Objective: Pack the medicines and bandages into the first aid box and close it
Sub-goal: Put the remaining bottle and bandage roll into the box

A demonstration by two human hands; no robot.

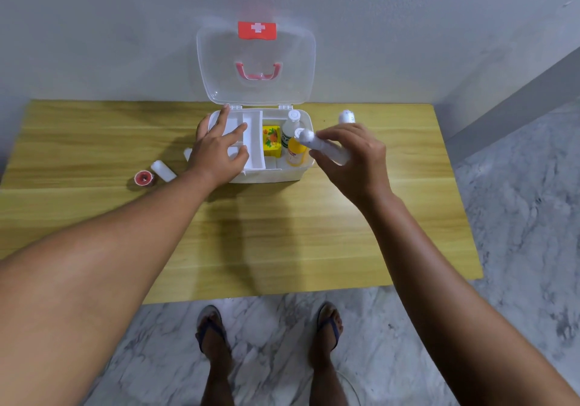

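The white first aid box (273, 175) stands open at the table's far middle, its clear lid (255, 60) leaning upright against the wall. Inside sit a yellow carton (271, 140), a clear bottle (290, 127) and a yellow bottle (296, 152). My left hand (219, 151) rests flat on the white inner tray (254, 141) in the box's left half, fingers spread. My right hand (348, 157) holds a white bandage roll (323, 146) just over the box's right edge. Another white roll (346, 116) stands on the table behind it.
Left of the box on the wooden table (238, 233) lie a small red-rimmed tape roll (143, 178) and a white bandage roll (163, 170). A grey wall rises directly behind the table. My feet in sandals stand on the marble floor (518, 217) below.
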